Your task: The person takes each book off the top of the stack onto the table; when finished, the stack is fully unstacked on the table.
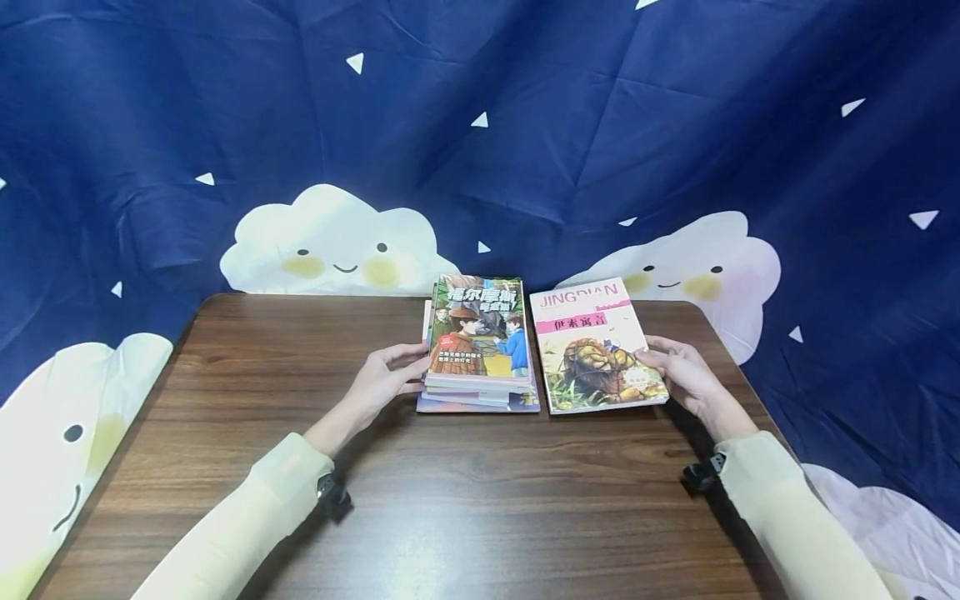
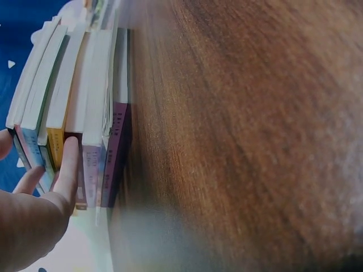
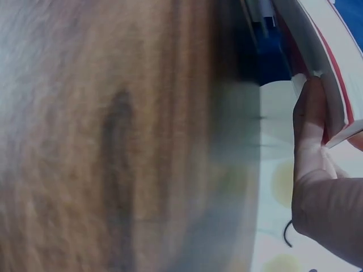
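Head view: I see a right hand (image 1: 686,379) pinching a rectangular, smooth-covered lion paperback (image 1: 581,354) by its right edge, raised above a dark, wood-grained table (image 1: 480,492). Just left of it sits an uneven stack of books (image 1: 480,342), the left hand's (image 1: 386,383) parted fingers against its side. Behind hangs creased blue cloth (image 1: 510,100).

Uneven stack of books (image 1: 478,344), lion-covered book (image 1: 598,348) angled just beside it
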